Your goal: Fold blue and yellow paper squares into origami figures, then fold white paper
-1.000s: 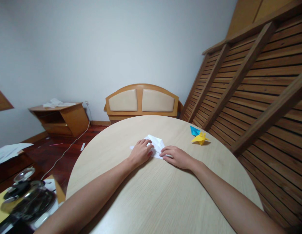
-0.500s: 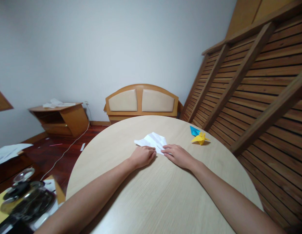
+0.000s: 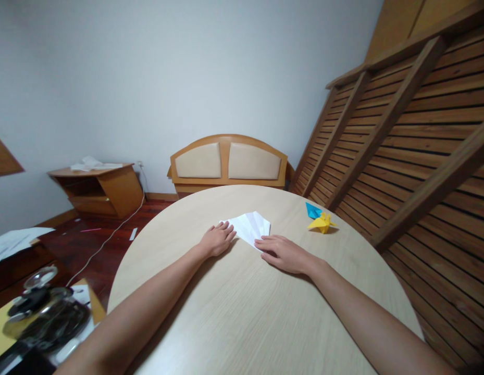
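A creased white paper lies flat on the round pale wooden table. My left hand rests palm down on the paper's left corner, fingers stretched out. At the near right corner, my right hand presses down with flat fingers. Both hands touch the sheet without gripping it. A yellow folded paper figure and a blue folded paper piece sit to the right, a short way beyond my right hand.
A slatted wooden frame leans along the table's right side. A padded headboard stands against the far wall, a low wooden cabinet to its left. A metal kettle sits low at the left.
The white paper has been opened out and smoothed flat. My left hand slid up and left along its edge with fingers spread; my right hand stayed at the near corner.
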Demonstrator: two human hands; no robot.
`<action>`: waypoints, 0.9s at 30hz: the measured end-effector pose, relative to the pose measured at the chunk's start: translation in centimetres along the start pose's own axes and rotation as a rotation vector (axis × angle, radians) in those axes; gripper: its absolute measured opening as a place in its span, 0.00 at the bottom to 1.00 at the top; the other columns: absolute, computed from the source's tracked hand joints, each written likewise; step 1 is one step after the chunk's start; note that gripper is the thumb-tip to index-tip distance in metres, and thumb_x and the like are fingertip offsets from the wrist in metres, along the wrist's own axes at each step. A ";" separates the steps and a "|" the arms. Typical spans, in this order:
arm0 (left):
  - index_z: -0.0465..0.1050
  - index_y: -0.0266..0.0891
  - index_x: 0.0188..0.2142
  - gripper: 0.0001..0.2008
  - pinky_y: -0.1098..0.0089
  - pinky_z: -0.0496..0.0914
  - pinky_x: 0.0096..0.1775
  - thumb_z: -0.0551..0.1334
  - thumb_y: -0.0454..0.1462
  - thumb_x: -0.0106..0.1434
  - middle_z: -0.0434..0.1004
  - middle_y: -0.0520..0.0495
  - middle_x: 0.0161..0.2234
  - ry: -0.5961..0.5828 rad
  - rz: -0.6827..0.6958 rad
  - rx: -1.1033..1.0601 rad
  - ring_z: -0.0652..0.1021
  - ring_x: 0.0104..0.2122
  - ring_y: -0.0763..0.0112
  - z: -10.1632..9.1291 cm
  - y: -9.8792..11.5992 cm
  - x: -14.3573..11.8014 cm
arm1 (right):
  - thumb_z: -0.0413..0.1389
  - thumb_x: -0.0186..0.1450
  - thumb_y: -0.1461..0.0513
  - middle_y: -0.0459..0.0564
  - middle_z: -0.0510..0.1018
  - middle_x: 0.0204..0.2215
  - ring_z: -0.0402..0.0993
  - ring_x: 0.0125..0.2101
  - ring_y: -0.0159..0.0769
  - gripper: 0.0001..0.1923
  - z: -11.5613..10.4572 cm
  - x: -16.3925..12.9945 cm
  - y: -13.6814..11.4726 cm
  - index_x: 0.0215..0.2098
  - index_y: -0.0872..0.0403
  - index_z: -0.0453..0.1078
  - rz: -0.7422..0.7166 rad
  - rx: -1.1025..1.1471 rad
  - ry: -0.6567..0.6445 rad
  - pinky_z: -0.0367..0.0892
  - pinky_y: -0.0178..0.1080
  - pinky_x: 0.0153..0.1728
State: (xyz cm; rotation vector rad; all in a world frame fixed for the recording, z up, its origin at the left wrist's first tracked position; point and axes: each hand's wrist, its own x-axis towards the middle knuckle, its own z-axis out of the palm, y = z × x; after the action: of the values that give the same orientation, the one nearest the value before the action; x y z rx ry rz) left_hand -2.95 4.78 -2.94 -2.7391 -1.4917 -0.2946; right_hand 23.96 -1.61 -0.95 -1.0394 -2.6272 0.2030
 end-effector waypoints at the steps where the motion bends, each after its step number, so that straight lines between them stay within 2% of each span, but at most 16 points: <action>1: 0.64 0.41 0.58 0.22 0.46 0.62 0.58 0.41 0.45 0.74 0.63 0.37 0.63 0.005 -0.030 0.008 0.63 0.63 0.52 0.0 0.0 0.0 | 0.51 0.70 0.57 0.51 0.73 0.58 0.67 0.59 0.47 0.20 -0.1 0.0 -0.2 0.59 0.49 0.70 -0.010 -0.008 0.002 0.59 0.50 0.59; 4: 0.62 0.37 0.59 0.22 0.46 0.60 0.59 0.44 0.45 0.74 0.62 0.34 0.63 0.032 -0.067 0.038 0.61 0.64 0.51 0.0 0.8 -0.2 | 0.56 0.66 0.57 0.52 0.74 0.57 0.69 0.57 0.48 0.22 -0.2 0.0 -0.7 0.57 0.50 0.71 -0.038 -0.021 0.007 0.60 0.50 0.59; 6: 0.64 0.35 0.57 0.22 0.47 0.59 0.60 0.45 0.46 0.73 0.62 0.32 0.62 0.036 -0.027 0.047 0.61 0.64 0.50 0.1 1.9 -0.5 | 0.57 0.64 0.57 0.52 0.75 0.56 0.69 0.56 0.48 0.23 -0.3 0.1 -1.0 0.57 0.50 0.72 -0.051 -0.013 0.010 0.60 0.50 0.58; 10: 0.66 0.36 0.55 0.21 0.53 0.60 0.61 0.47 0.46 0.73 0.65 0.34 0.61 0.044 0.131 0.024 0.65 0.62 0.54 0.2 4.5 -1.0 | 0.57 0.64 0.57 0.52 0.75 0.56 0.70 0.55 0.48 0.23 -0.5 0.1 -1.3 0.57 0.50 0.72 -0.063 -0.012 0.009 0.61 0.50 0.57; 13: 0.69 0.38 0.50 0.18 0.56 0.61 0.61 0.45 0.42 0.74 0.69 0.38 0.58 0.044 0.263 -0.027 0.67 0.61 0.58 0.1 5.4 -1.0 | 0.57 0.63 0.57 0.52 0.77 0.54 0.70 0.54 0.49 0.22 -0.6 0.1 -1.5 0.55 0.49 0.73 -0.061 -0.015 0.007 0.62 0.49 0.56; 16: 0.70 0.38 0.47 0.17 0.55 0.61 0.61 0.44 0.38 0.74 0.70 0.38 0.58 0.043 0.246 -0.034 0.68 0.60 0.59 0.0 5.0 -0.7 | 0.58 0.62 0.58 0.51 0.77 0.53 0.71 0.53 0.48 0.21 -0.7 0.1 -1.8 0.54 0.49 0.75 -0.052 -0.002 -0.002 0.62 0.48 0.55; 22: 0.67 0.40 0.54 0.17 0.48 0.61 0.60 0.48 0.41 0.72 0.66 0.38 0.61 0.025 0.076 -0.031 0.65 0.63 0.55 -0.1 2.9 -0.2 | 0.58 0.62 0.57 0.51 0.77 0.54 0.71 0.50 0.46 0.21 -0.9 0.5 -3.3 0.53 0.50 0.75 -0.072 0.062 -0.045 0.65 0.45 0.52; 24: 0.65 0.41 0.57 0.19 0.46 0.59 0.60 0.50 0.43 0.71 0.63 0.38 0.63 0.007 0.061 -0.046 0.63 0.64 0.54 -0.1 2.4 -0.2 | 0.59 0.62 0.57 0.51 0.77 0.54 0.71 0.50 0.46 0.22 -0.9 0.6 -3.9 0.54 0.50 0.74 -0.086 0.080 -0.051 0.65 0.45 0.53; 27: 0.58 0.39 0.63 0.26 0.44 0.55 0.62 0.51 0.49 0.70 0.55 0.36 0.67 -0.043 0.058 -0.063 0.58 0.66 0.51 -0.1 2.1 -0.3 | 0.59 0.62 0.58 0.52 0.78 0.52 0.69 0.53 0.47 0.23 -0.9 0.6 -4.2 0.55 0.51 0.72 -0.100 0.097 -0.051 0.64 0.46 0.55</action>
State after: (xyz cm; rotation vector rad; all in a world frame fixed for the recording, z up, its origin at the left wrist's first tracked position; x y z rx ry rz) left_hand -1.42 3.37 -2.71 -2.8494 -1.4342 -0.2893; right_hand 21.17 -4.24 1.03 -0.8802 -2.6776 0.3350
